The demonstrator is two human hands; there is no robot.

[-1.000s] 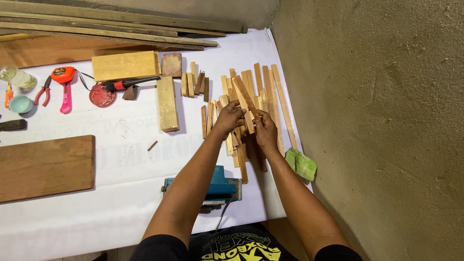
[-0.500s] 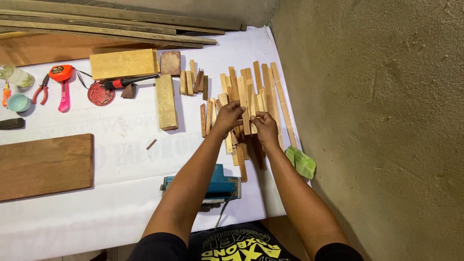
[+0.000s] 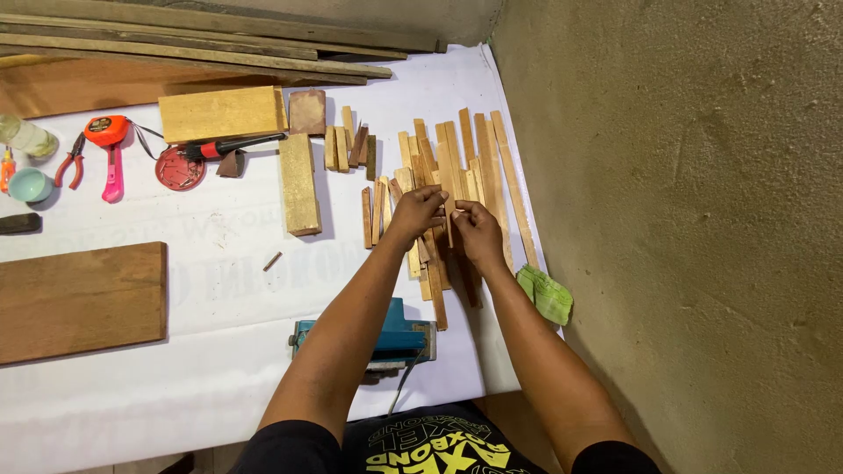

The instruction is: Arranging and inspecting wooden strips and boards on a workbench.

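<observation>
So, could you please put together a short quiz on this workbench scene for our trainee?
1. True or false: both hands, the left hand and the right hand, are on the pile of wood strips.
2. Which lies nearest the person's body: A) the pliers, B) the teal power tool, C) the tape measure?
3. What green thing lies by the right forearm at the sheet's edge?

Key: 1 true; 2 B; 3 a folded green cloth.
</observation>
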